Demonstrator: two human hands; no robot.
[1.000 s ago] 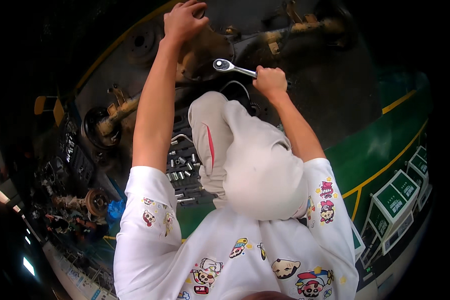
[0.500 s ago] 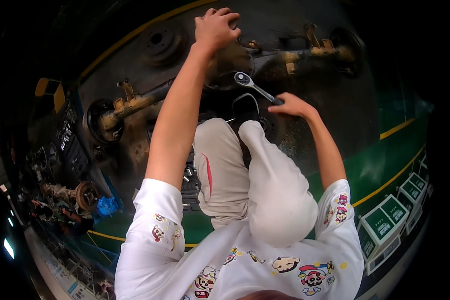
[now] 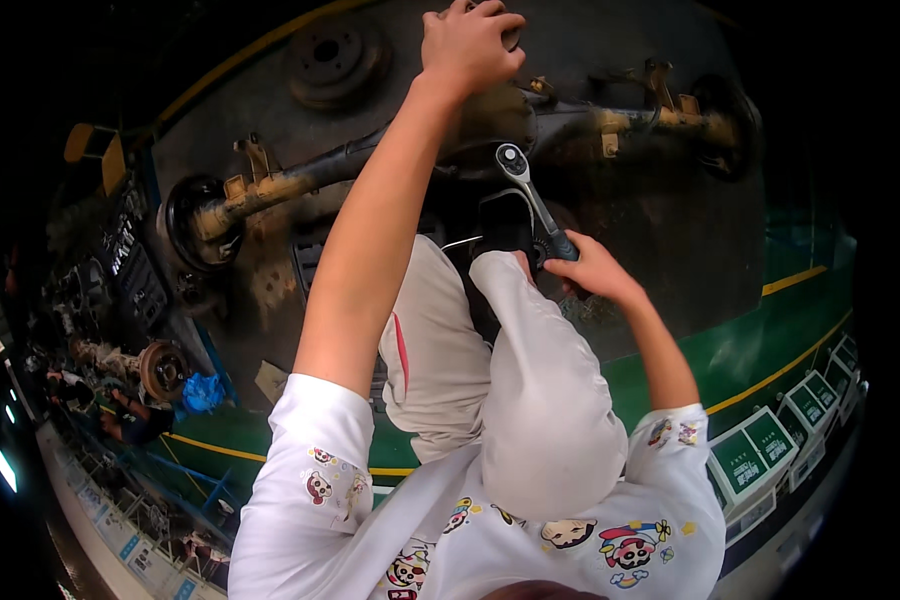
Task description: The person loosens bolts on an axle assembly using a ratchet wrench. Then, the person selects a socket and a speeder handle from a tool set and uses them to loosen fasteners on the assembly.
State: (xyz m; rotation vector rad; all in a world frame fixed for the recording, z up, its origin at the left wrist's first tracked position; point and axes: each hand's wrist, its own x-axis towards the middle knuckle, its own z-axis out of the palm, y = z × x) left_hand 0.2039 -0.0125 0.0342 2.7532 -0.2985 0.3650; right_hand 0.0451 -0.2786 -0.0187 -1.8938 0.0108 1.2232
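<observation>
My left hand (image 3: 470,48) reaches up to the top middle, fingers curled over a dark object I cannot make out, above the centre housing of a long axle (image 3: 295,180) lying on a dark metal surface (image 3: 670,250). My right hand (image 3: 585,265) grips the handle of a silver ratchet wrench (image 3: 530,190), its head angled up and left beside the axle. Behind that sits a bent metal bar (image 3: 500,194). A round brake drum (image 3: 335,75) lies left of my left hand. A dark tool case (image 3: 310,250) is mostly hidden by my arm and legs.
My bent legs (image 3: 545,400) occupy the middle. At left are a dark socket case (image 3: 140,270), a rusty hub (image 3: 165,370), blue plastic (image 3: 200,392) and a co-worker (image 3: 140,420) among parts. Green floor (image 3: 710,355) with yellow lines and white-and-green boxes (image 3: 760,455) lie at right.
Both hands appear farther right as the view shifts. My right hand is lower, and the ratchet has swung more upright with its head still up-left. The socket case near my legs is more hidden.
</observation>
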